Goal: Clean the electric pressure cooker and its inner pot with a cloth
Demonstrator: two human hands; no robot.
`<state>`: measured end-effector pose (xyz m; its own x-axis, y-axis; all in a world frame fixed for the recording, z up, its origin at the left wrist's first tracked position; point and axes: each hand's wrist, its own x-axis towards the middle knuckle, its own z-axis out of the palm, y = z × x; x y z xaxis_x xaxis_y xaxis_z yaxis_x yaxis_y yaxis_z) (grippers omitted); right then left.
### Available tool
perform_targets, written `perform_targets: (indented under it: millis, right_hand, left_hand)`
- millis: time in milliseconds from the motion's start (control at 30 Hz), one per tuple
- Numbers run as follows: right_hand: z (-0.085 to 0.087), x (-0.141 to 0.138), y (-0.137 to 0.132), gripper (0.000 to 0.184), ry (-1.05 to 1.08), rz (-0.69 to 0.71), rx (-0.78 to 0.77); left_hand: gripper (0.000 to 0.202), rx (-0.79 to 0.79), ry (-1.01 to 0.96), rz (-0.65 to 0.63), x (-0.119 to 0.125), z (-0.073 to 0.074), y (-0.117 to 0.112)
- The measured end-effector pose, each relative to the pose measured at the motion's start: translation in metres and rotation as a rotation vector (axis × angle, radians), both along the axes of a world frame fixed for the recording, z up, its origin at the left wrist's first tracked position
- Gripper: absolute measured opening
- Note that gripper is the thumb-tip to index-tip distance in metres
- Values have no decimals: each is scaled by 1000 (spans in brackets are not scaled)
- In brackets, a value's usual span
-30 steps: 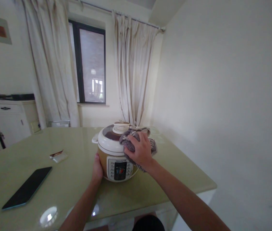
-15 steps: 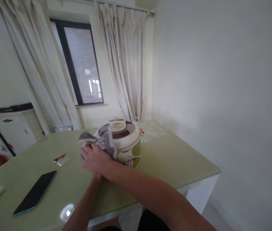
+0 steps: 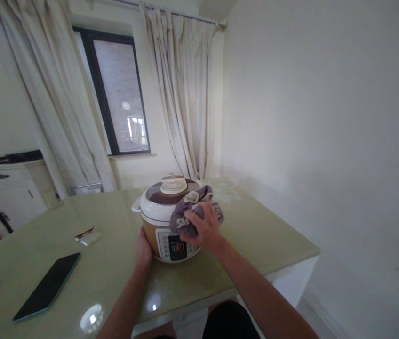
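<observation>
On desk (image 3: 263, 245): right hand (image 3: 203, 230) fingers (image 3: 193, 218) clamp soft cloth (image 3: 189, 207) on cooker (image 3: 152, 233) lid (image 3: 159, 198); left hand (image 3: 143, 249) braces side, finger state unclear. Likely heavy cooker; grip side handle (image 3: 136, 206).

White-and-maroon cooker (image 3: 160, 207), grey-purple patterned cloth (image 3: 192, 207), pale green table (image 3: 256, 235), black phone (image 3: 47, 286)

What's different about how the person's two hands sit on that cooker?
The left hand lies bare against the lower side wall of the electric pressure cooker; the right hand presses a grey cloth onto the lid's front edge. The left hand sits low, near the table; the right hand sits higher, at the lid rim. Both touch the same cooker.
</observation>
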<state>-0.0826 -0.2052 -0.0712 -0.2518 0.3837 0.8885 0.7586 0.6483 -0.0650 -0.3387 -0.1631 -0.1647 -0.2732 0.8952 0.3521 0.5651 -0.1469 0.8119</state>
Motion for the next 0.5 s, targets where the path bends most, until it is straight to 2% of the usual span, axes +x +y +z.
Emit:
perform_targets:
  millis: [67,133,200,267,333,400,433,467,500]
  right_hand:
    - [-4,10,9,42,318,-89,-59]
    - [-10,15,17,35,541,-107,-98]
    - [-17,17,22,34,616,-76,-115]
    - [-28,18,22,35,621,-51,-132]
    - [-42,17,21,34,650,-38,-156]
    - [-61,15,20,33,705,-26,-192]
    - [-72,14,21,33,747,-27,-219]
    - [-82,13,21,34,793,-31,-254]
    - [-91,12,23,35,840,-34,-297]
  left_hand:
    - [62,-9,-103,63,5,-5,5]
    - [58,16,-218,79,9,-8,5]
    - [59,73,-312,85,12,-8,2]
    - [63,184,-361,151,17,-2,-5]
    - [64,375,-339,284,24,15,-17]
    - [61,602,-220,374,37,41,-33]
    - [60,683,-100,364,45,57,-41]
    - [57,724,48,293,56,73,-49]
    - [52,725,217,165,68,88,-56]
